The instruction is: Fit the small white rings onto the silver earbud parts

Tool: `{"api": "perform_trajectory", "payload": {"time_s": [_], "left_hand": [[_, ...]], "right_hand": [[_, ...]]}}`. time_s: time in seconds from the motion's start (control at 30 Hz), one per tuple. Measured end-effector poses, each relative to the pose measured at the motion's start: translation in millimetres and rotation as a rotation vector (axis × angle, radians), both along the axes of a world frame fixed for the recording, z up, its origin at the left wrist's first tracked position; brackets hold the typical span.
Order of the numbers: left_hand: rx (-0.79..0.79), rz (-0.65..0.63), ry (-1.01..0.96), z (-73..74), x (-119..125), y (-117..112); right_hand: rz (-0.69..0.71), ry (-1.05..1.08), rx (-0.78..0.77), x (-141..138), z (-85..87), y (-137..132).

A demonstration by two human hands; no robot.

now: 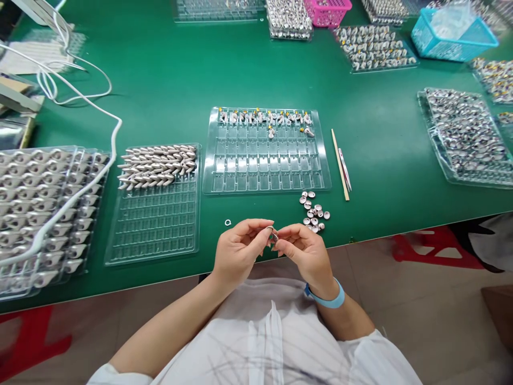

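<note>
My left hand [239, 247] and my right hand [303, 249] meet at the table's near edge, fingertips pinched together on one small grey metal part [273, 233]. A blue band circles my right wrist. Just beyond my right hand lies a heap of small round silver caps [313, 212]. A single small ring [228, 222] lies on the green mat left of my left hand. Straight ahead sits a clear tray [266, 171] with one filled row of finished pieces [264, 117] along its far side.
A clear tray [154, 224] half filled with grey parts [158, 164] sits left of centre; further left are stacked trays [44, 208] crossed by a white cable [80, 187]. A wooden stick [340, 164] and tweezers [344, 169] lie right of the middle tray. More filled trays and baskets line the far and right sides.
</note>
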State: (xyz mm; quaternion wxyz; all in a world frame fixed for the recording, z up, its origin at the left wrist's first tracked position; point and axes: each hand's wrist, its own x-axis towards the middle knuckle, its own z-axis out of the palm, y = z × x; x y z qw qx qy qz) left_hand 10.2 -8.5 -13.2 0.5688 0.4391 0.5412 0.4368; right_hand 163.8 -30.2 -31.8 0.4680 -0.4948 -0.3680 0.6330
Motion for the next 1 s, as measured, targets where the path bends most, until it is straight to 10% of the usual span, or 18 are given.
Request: {"api": "perform_trajectory", "payload": {"time_s": [1.0], "left_hand": [[0.037,-0.040,0.099,-7.7,4.3,-1.1]], "right_hand": [[-0.123,-0.092,0.128,-6.9,-8.3,-1.6]]}}
